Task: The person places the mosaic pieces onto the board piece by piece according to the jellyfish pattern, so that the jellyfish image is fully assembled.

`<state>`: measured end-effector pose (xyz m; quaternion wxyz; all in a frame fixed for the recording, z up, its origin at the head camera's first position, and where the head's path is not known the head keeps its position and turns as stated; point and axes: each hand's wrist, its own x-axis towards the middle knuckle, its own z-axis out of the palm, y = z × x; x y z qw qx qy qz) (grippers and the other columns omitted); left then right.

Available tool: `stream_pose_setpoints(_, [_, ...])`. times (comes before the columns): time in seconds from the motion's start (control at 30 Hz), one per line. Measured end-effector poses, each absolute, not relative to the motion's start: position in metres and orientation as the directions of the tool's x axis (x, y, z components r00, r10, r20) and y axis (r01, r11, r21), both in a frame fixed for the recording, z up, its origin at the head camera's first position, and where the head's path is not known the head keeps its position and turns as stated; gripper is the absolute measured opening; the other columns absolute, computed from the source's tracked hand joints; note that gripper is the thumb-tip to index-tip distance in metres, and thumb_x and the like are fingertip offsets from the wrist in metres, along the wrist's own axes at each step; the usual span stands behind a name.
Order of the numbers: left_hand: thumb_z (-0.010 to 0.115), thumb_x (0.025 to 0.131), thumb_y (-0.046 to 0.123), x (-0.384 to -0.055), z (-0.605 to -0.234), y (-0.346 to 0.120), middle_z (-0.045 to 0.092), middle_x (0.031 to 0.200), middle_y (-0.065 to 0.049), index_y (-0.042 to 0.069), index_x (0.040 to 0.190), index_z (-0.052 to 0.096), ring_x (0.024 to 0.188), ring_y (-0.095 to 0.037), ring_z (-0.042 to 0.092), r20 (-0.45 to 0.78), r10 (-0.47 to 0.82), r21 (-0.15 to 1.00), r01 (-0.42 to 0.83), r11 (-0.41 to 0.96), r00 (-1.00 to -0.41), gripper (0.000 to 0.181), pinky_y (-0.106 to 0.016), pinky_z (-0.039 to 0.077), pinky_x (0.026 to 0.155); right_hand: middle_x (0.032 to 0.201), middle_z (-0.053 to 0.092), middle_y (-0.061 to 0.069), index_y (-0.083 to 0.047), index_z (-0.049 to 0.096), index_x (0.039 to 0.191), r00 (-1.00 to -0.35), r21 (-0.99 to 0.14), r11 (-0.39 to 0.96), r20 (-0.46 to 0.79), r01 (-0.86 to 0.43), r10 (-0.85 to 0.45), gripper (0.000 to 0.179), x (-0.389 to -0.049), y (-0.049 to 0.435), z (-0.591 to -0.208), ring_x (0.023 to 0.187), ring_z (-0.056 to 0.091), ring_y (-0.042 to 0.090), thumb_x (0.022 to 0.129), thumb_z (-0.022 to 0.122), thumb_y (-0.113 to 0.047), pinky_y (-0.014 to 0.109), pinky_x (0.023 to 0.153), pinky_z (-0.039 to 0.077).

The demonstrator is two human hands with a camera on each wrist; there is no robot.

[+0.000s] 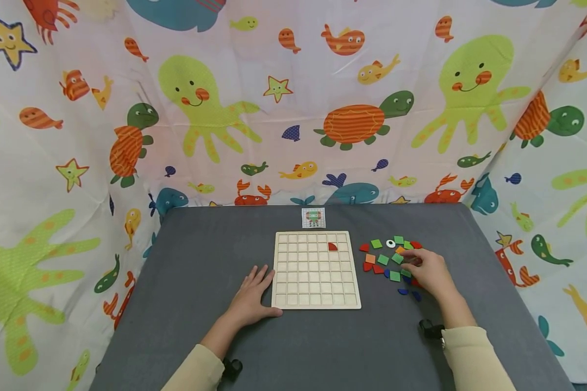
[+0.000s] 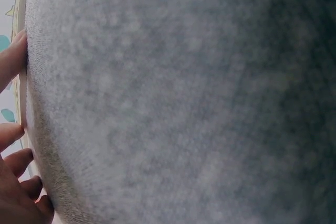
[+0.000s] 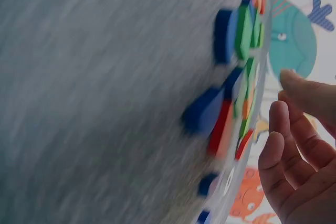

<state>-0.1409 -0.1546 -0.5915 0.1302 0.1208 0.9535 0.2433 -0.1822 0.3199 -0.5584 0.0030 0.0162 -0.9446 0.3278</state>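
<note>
A square wooden board [image 1: 316,270] with a grid of shallow cells lies on the grey table. One red quarter-round piece [image 1: 332,246] sits in a cell toward its upper right. My left hand [image 1: 251,296] lies at the board's left side, fingers spread along the edge and thumb by the near corner. Over the right side of a scatter of loose pieces hovers my right hand [image 1: 429,270], its fingers loosely bent. In the right wrist view its thumb and forefinger tips are close, with no piece visible between them. A green square piece [image 1: 397,258] lies just left of its fingertips.
Behind the board lies a small picture card [image 1: 313,218]. Among the loose pieces are an orange square [image 1: 370,258], a white ring-like piece [image 1: 390,244] and a blue piece [image 1: 403,291] near the front. A patterned cloth [image 1: 293,163] hangs behind the table.
</note>
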Motion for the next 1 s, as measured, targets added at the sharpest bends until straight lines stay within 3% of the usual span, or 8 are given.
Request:
stream_pose_setpoints(0.17, [0.085,0.073,0.057,-0.141,-0.594,-0.155,0.021,0.169,-0.007,0.018,0.16,0.031,0.157,-0.034,0.008,-0.189,0.296,0.494,0.171,0.853,-0.936,0.111,-0.058,0.017,0.124,0.093,0.072,0.013,-0.004,0.073,0.118,-0.999,-0.593,0.805,-0.032,-0.003,-0.027,0.031,-0.176,0.331,-0.559,0.083,0.065,0.027,0.088,0.077,-0.007,0.033,0.067,0.051])
stream_pose_setpoints(0.5, [0.085,0.073,0.057,-0.141,-0.592,-0.154,0.019,0.169,-0.006,0.018,0.161,0.03,0.158,-0.033,0.007,-0.194,0.294,0.488,0.168,0.856,-0.936,0.11,-0.056,0.016,0.125,0.088,0.068,0.007,-0.005,0.072,0.119,-0.991,-0.57,0.822,-0.108,-0.001,-0.076,0.031,-0.173,0.339,-0.567,0.077,0.059,0.02,0.088,0.076,-0.007,0.031,0.066,0.048])
stream_pose_setpoints(1.0, [0.086,0.073,0.056,-0.141,-0.589,-0.153,0.021,0.169,-0.008,0.017,0.16,0.032,0.157,-0.035,0.009,-0.183,0.296,0.497,0.171,0.85,-0.938,0.109,-0.057,0.018,0.124,0.095,0.07,0.012,-0.001,0.073,0.113,-0.986,-0.546,0.837,-0.111,-0.042,-0.122,0.031,-0.178,0.334,-0.568,0.085,0.061,0.024,0.086,0.079,-0.017,0.043,0.076,0.054])
